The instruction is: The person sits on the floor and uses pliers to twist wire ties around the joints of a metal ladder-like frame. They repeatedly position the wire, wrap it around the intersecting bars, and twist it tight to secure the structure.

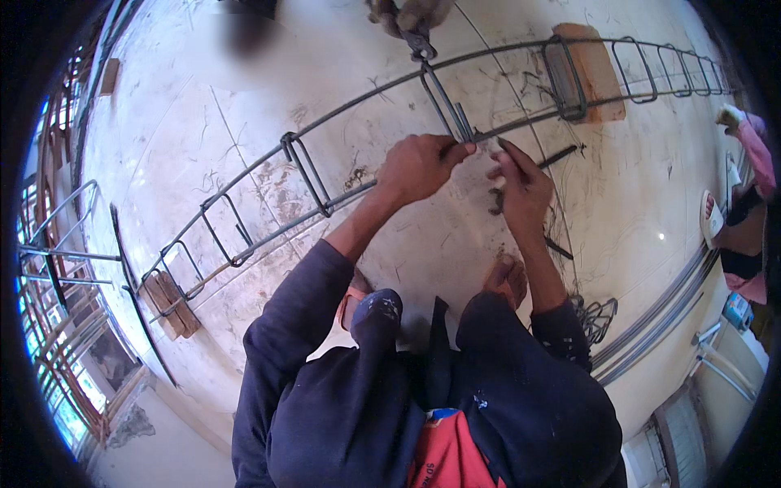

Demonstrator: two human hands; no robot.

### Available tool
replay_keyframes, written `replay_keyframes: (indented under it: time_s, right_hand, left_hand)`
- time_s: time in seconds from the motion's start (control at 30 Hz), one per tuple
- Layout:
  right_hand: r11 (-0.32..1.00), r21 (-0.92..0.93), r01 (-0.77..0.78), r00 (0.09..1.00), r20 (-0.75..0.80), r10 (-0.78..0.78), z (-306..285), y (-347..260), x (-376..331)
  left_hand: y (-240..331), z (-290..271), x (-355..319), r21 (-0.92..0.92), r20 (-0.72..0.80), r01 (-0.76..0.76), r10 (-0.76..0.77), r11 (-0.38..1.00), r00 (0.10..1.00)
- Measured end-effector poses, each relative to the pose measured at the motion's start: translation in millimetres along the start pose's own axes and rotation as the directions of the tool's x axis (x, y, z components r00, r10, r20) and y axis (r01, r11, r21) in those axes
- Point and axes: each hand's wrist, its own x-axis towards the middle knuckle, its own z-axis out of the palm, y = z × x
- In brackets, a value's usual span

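A long steel rebar frame of two parallel bars joined by bent stirrups stretches across the tiled floor. My left hand is closed, thumb and fingertips pinched where a stirrup meets the near bar. Just right of that joint is my right hand, its fingers bent together; whatever they hold is too small or hidden to make out. Across the frame, another person's gloved hand grips dark pincers at the same stirrup's far end.
Blocks lie under both ends of the frame. Loose stirrups and long steel bars lie at the right, near another person's sandalled foot. Wire scraps litter the tiles. Metalwork stands at the left edge.
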Motion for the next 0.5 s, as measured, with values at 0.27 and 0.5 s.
replay_keyframes:
  time_s: [0.27, 0.5]
  right_hand:
    - [0.92, -0.391, -0.003, 0.996, 0.079, 0.037, -61, -8, -31]
    - [0.556, -0.82, 0.135, 0.874, 0.363, 0.322, -75, -28, -55]
  left_hand:
    - [9, -7, -2, 0.087, -0.013, 0.014, -0.012, 0.996, 1.0]
    - [3, 0, -3, 0.057, -0.162, 0.009, 0.0, 0.998, 0.987]
